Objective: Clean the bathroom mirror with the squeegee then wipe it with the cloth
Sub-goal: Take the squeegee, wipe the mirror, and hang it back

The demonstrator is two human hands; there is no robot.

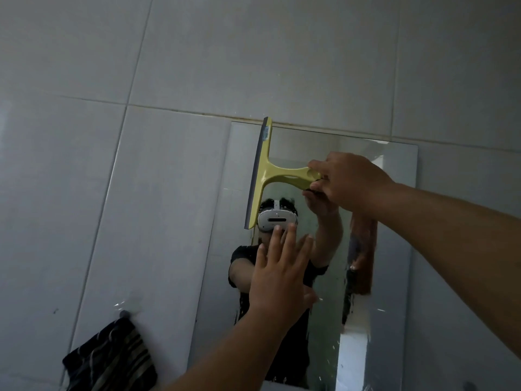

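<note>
A frameless rectangular mirror (394, 210) hangs on the tiled wall. My right hand (349, 182) is shut on the handle of a yellow-green squeegee (270, 173). Its dark rubber blade stands nearly upright against the glass near the mirror's upper left, its top end at the mirror's top edge. My left hand (279, 272) is open with fingers spread, flat against or close to the glass lower down. A dark striped cloth (110, 359) hangs from a hook on the wall, to the left of the mirror's lower part.
Grey wall tiles (197, 52) surround the mirror. A small dark hook (124, 314) above the cloth holds it. The glass reflects a person in a dark shirt with a white headset, both arms raised, and a doorway behind.
</note>
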